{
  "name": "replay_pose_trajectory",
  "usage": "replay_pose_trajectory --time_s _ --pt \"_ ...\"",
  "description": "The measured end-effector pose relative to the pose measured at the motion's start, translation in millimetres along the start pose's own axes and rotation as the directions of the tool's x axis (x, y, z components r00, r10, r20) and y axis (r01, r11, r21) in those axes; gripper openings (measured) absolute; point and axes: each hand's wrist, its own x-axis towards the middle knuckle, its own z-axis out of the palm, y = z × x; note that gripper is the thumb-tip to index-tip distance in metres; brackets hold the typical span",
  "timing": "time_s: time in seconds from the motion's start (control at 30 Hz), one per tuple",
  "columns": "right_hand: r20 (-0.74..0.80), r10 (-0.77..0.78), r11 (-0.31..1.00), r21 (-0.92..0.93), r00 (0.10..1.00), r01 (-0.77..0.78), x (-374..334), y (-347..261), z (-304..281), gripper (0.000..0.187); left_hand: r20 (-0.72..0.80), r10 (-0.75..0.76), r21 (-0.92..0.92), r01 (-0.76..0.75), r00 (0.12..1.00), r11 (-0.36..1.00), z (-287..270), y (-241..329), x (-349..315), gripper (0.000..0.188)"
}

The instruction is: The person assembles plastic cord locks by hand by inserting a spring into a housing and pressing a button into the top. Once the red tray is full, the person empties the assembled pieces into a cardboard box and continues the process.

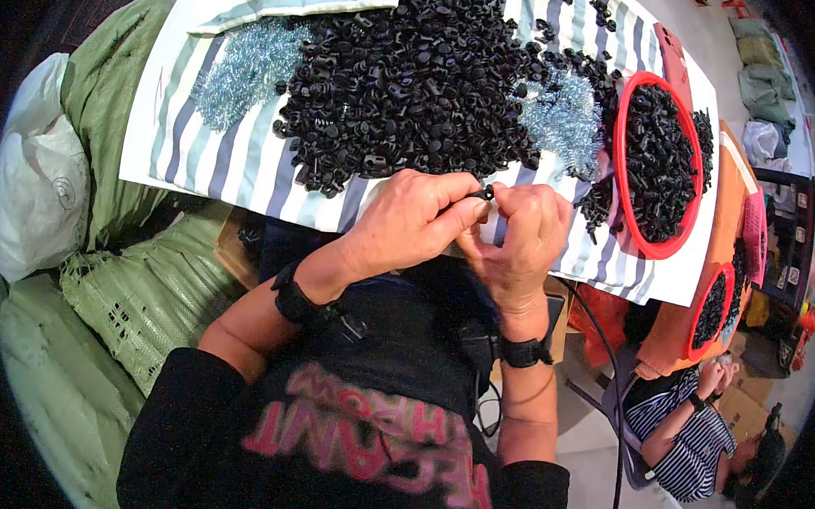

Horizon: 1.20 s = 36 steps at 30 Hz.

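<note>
At the near edge of the table, my two hands meet around a small black plastic piece (486,193) that looks like a cord lock part. My left hand (407,216) pinches it between thumb and forefinger. The curled fingers of my right hand (525,228) press against its other end; their tips are partly hidden. Just beyond lies a big heap of similar black plastic parts (415,82). A pile of small silvery springs (252,70) sits left of the heap, and another spring pile (563,120) is to its right.
A striped cloth (274,180) covers the table. At right stands a red-rimmed basket (621,164) of black pieces, near a pink flat case (674,61). Green woven sacks (151,298) crowd the left. A black cable (614,354) hangs at right. Another person (690,440) works at a neighbouring table.
</note>
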Motion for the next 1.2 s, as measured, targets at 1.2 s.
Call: replay_pose_trajectory --time_s 1.2 --pt "0.272 -0.195 0.953 0.280 0.942 0.116 64 -16 24 0.018 0.213 0.372 -0.295 -0.304 0.903 0.906 -11 -8 -16 0.045"
